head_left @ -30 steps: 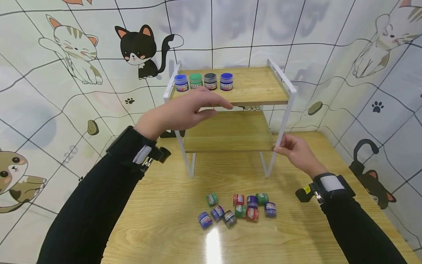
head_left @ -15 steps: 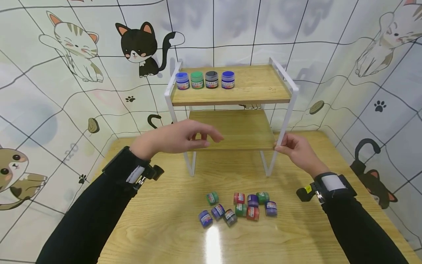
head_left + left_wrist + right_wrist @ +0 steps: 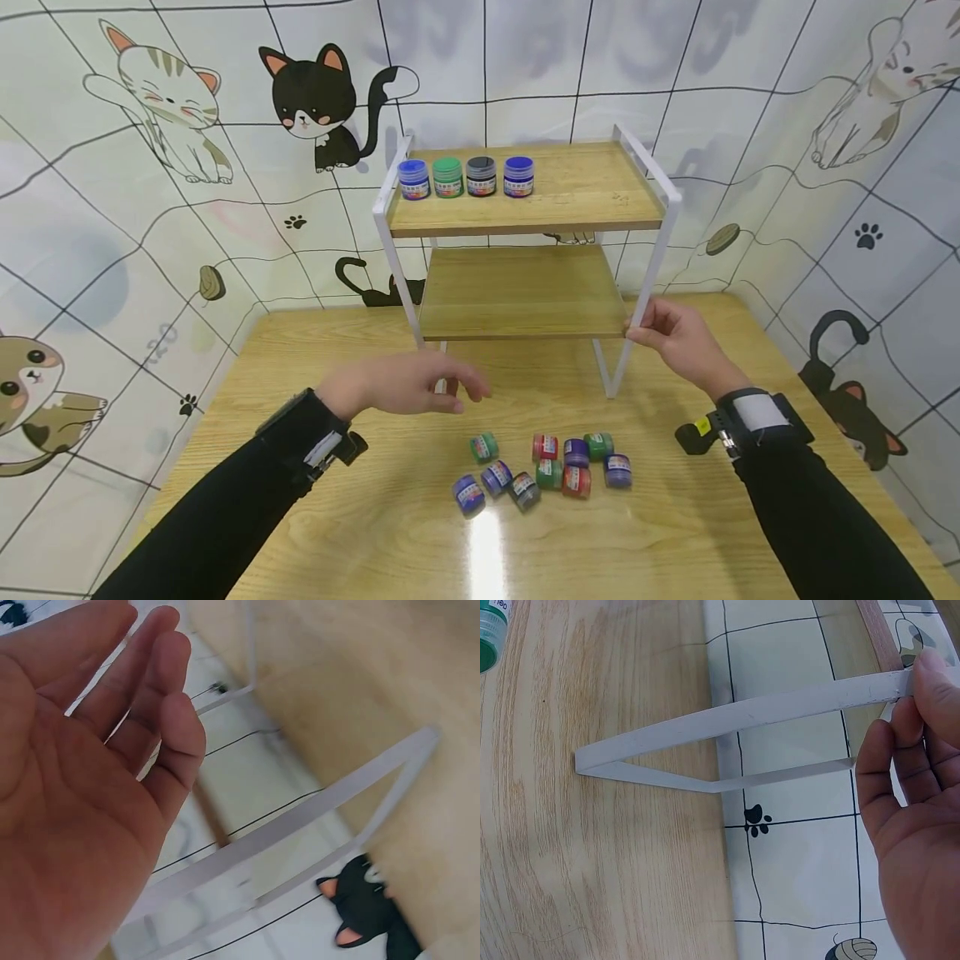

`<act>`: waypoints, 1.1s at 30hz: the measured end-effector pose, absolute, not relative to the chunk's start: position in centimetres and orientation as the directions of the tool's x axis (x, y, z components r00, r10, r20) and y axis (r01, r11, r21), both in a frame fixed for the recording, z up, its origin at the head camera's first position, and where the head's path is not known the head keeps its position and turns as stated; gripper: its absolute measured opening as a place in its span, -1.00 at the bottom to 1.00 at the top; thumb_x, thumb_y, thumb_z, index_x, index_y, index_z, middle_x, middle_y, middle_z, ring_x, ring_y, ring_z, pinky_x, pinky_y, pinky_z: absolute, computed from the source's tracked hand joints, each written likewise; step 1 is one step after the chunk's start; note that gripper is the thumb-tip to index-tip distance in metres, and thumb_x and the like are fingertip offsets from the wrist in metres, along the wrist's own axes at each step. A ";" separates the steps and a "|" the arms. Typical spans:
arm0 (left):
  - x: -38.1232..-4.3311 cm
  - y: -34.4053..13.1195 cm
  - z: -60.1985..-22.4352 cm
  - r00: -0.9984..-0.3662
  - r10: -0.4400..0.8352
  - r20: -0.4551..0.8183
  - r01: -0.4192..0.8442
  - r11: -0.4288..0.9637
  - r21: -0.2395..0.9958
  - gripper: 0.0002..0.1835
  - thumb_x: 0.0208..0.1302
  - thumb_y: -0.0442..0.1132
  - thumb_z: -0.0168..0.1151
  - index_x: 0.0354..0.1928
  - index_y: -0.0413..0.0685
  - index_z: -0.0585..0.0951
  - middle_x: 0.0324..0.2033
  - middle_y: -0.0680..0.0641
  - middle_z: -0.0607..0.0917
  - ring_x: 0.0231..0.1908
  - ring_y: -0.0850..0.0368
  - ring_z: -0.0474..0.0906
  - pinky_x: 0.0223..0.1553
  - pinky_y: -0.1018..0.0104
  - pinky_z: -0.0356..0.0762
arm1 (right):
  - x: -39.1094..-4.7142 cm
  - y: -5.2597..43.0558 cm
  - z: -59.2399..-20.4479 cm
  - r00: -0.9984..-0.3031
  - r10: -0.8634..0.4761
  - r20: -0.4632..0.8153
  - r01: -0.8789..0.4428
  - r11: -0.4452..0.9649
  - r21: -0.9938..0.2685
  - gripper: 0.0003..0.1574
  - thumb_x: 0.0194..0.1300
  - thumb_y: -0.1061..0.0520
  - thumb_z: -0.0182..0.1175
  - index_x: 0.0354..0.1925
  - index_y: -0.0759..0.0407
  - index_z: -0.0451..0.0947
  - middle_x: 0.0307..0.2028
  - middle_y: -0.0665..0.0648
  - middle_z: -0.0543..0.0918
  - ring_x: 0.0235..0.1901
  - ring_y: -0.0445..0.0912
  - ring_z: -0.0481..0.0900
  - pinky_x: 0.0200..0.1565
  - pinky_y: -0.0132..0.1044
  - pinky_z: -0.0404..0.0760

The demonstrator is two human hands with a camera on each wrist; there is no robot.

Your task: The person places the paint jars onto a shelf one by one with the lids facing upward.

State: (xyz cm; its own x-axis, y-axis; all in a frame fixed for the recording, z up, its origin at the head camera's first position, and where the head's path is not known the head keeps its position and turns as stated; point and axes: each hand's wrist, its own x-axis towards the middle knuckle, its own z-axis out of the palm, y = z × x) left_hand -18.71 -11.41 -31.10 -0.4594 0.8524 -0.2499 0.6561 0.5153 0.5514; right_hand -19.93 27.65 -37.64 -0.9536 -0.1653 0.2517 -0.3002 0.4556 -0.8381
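Note:
My left hand [image 3: 412,382] hovers above the table in front of the rack's left leg, fingers loosely bent and holding nothing. The left wrist view shows its bare palm [image 3: 75,795]. Below and to its right lie several small paint jars, among them a green jar [image 3: 483,447], a blue jar [image 3: 468,494] and a grey jar [image 3: 524,491]. My right hand [image 3: 678,342] pinches the white front right leg [image 3: 780,711] of the two-tier rack, thumb on one side and fingers behind. On the upper shelf [image 3: 577,187], several jars stand upright in a row at the left.
The rack's lower shelf [image 3: 525,296] is bare wood. Behind the table [image 3: 360,533], a wall covering [image 3: 525,58] with printed cats rises close to the rack. Other jars, such as a red jar [image 3: 576,482], lie clustered near the table's middle.
My left hand has come down from in front of the upper shelf, past the lower one, to just above the table near the loose jars. My right hand keeps holding the leg.

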 end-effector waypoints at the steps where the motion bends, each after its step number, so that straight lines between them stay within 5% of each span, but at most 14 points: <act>1: -18.6 -11.4 -31.8 -0.455 0.853 -0.255 0.654 0.514 0.554 -0.65 0.43 -0.20 0.12 0.21 0.16 0.52 0.06 0.15 0.62 -0.09 0.28 0.52 -0.06 0.32 0.49 | -19.9 27.7 -37.6 -0.953 -0.167 0.252 -0.301 0.457 -0.837 -0.85 0.31 0.27 0.23 -0.33 0.37 0.48 -0.33 -0.20 0.66 -0.24 -0.40 0.63 -0.18 -0.54 0.58; 9: -17.8 -11.5 -36.9 -0.402 0.867 -0.295 0.612 0.494 0.618 -0.72 0.35 -0.28 0.20 0.08 0.04 0.61 0.04 0.08 0.67 -0.06 0.16 0.55 0.03 0.25 0.51 | -19.9 27.7 -37.7 -0.950 -0.170 0.261 -0.310 0.451 -0.837 -0.84 0.32 0.29 0.22 -0.35 0.38 0.46 -0.34 -0.20 0.65 -0.24 -0.40 0.64 -0.17 -0.54 0.59; 21: -16.5 -12.0 -41.2 -0.415 0.853 -0.316 0.563 0.513 0.648 -0.65 0.20 -0.29 0.34 0.06 0.01 0.64 0.00 0.10 0.69 -0.11 0.30 0.54 -0.03 0.44 0.49 | -19.9 27.6 -37.7 -0.946 -0.177 0.273 -0.323 0.437 -0.839 -0.84 0.32 0.31 0.21 -0.36 0.40 0.46 -0.34 -0.16 0.67 -0.21 -0.36 0.66 -0.13 -0.55 0.59; 33: -16.3 -12.1 -43.0 -0.448 0.818 -0.362 0.464 0.558 0.688 -0.60 0.14 -0.23 0.42 0.06 0.14 0.64 -0.11 0.20 0.67 -0.13 0.14 0.59 -0.10 0.48 0.49 | -19.9 27.6 -37.7 -0.948 -0.176 0.265 -0.317 0.439 -0.841 -0.84 0.33 0.30 0.20 -0.35 0.39 0.46 -0.33 -0.17 0.67 -0.22 -0.38 0.66 -0.14 -0.54 0.59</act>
State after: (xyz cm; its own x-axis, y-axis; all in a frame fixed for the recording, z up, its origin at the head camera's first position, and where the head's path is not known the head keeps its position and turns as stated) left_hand -16.25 -12.10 -42.95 -0.4476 0.8177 -0.3621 0.4637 0.5584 0.6878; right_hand -19.93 27.64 -37.72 -0.9480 -0.1756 0.2653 -0.3166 0.4388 -0.8409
